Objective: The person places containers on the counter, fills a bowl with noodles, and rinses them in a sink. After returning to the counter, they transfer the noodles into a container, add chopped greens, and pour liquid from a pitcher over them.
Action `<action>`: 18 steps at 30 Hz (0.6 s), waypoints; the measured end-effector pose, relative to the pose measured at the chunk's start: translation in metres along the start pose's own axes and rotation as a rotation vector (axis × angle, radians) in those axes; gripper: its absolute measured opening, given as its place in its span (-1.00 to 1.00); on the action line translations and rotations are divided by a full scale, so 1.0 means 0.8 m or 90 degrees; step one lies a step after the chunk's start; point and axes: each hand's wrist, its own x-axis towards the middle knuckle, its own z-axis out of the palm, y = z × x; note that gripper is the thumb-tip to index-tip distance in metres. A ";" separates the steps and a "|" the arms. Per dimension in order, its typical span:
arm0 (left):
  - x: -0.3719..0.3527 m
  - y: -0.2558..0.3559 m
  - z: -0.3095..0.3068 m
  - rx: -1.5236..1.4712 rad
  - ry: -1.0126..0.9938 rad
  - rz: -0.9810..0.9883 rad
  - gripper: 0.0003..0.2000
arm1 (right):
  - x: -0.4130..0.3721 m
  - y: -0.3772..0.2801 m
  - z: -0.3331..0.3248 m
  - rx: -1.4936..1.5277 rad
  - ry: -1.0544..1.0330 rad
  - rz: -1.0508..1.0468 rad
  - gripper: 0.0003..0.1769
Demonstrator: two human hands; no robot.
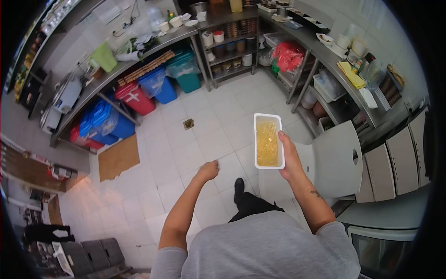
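Note:
My right hand (289,156) grips the right side of a white rectangular plastic tub (256,139), thumb over the rim. In the tub lie shiny yellow contents (267,144); their exact kind is not clear. It is held out in front of me above the tiled floor. My left hand (209,171) hangs over the floor, left of the tub and apart from it. Its fingers are curled closed, with nothing seen in them.
A pale plastic chair (332,158) stands right beside my right arm. Lidded bins, red (134,98), blue (160,86) and green (186,76), line the left bench. Steel shelving (232,32) fills the back corner. A drain (188,123) and flattened cardboard (119,158) are on the floor.

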 end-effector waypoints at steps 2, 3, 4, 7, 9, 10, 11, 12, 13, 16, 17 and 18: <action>0.058 -0.035 -0.003 0.273 0.054 0.001 -0.77 | 0.049 -0.002 0.003 -0.005 0.016 -0.007 -0.51; 0.082 -0.059 -0.011 0.291 0.036 0.008 -0.78 | 0.069 -0.005 0.007 -0.013 0.037 -0.013 -0.51; 0.115 -0.090 -0.017 0.113 0.037 0.015 -0.79 | 0.098 -0.012 0.015 -0.018 0.052 -0.032 -0.51; 0.155 -0.173 0.003 -0.002 0.087 -0.141 -0.79 | 0.165 -0.032 0.033 0.004 0.071 -0.034 -0.51; 0.162 -0.235 0.032 0.002 0.194 -0.081 -0.61 | 0.213 -0.053 0.043 0.015 0.086 -0.051 -0.49; 0.153 -0.227 0.005 -0.168 0.004 -0.205 -0.61 | 0.236 -0.062 0.049 0.015 0.102 -0.063 -0.49; 0.162 -0.252 0.015 -0.204 -0.057 -0.219 -0.66 | 0.259 -0.071 0.052 0.012 0.117 -0.072 -0.48; 0.173 -0.264 0.015 -0.081 -0.140 -0.190 -0.77 | 0.285 -0.081 0.054 0.017 0.137 -0.080 -0.47; 0.184 -0.275 0.013 0.041 -0.217 -0.145 -0.80 | 0.312 -0.088 0.056 0.027 0.156 -0.090 -0.47; 0.261 -0.354 0.042 0.143 -0.329 -0.051 -0.67 | 0.398 -0.108 0.047 0.063 0.158 -0.110 -0.47; 0.295 -0.364 0.020 0.071 -0.307 -0.096 -0.65 | 0.417 -0.110 0.039 0.075 0.157 -0.108 -0.47; 0.334 -0.363 -0.013 0.026 -0.284 -0.112 -0.62 | 0.441 -0.116 0.037 0.084 0.171 -0.134 -0.46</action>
